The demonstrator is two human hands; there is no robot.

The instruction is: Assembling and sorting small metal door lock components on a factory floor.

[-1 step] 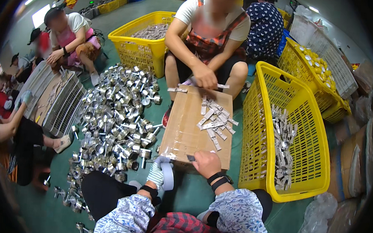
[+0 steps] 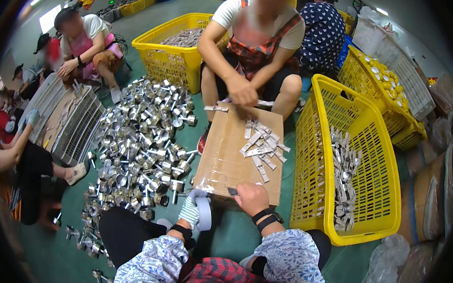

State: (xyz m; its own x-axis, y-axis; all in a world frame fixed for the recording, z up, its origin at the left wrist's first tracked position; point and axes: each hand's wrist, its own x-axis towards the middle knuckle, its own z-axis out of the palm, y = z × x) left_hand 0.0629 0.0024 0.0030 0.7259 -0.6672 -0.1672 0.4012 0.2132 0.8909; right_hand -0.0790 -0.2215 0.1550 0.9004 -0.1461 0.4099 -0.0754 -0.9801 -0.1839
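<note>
In a striped, grey-palmed glove, my left hand is closed around a pale grey curved piece, like the side of a ring or a cup, just off the near edge of a cardboard box. My bare right hand rests over the box's near edge, fingers pinching a small dark flat piece. Beyond it, a loose pile of flat metal clip-like strips lies on the box top. One more strip sits at the far left corner.
Facing me, a person's hand works at the box's far edge beside a strip. Left, many shiny metal cups with stems cover the green floor. Right stands a yellow basket holding metal strips; another yellow basket is behind the pile.
The hands of the person opposite have shifted slightly left and down, with the strip by them. My own hands look almost the same.
</note>
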